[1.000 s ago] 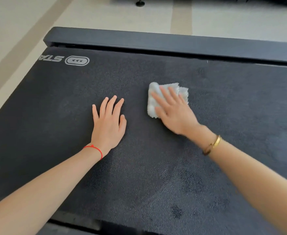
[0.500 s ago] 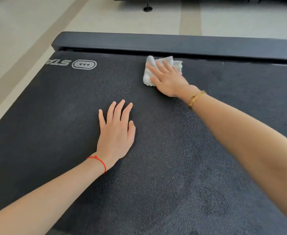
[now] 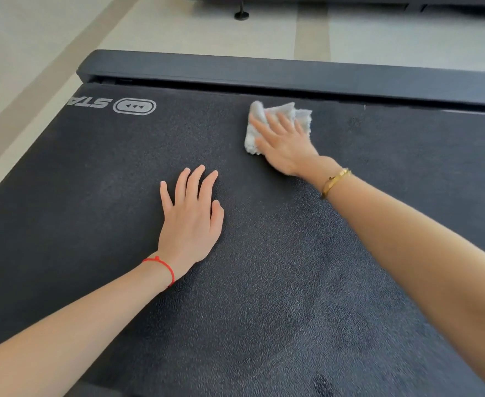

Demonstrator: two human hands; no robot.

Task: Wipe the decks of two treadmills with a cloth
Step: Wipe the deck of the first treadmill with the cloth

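White cloth [image 3: 278, 121] under flat right hand [image 3: 285, 146]; left hand [image 3: 191, 222] flat on deck [image 3: 92, 196].

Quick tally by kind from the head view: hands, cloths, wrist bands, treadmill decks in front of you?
Hands: 2, left hand flat on the deck, right hand pressing the cloth
Cloths: 1, white cloth
Wrist bands: 2, red string, gold bracelet
Treadmill decks: 1, black deck
Total: 6

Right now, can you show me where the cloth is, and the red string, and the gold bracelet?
cloth [image 3: 300, 115], head view, on the bare fluffy corner past the fingers.
red string [image 3: 163, 263], head view, on the loop over the left wrist.
gold bracelet [image 3: 335, 179], head view, on the band over the right wrist.
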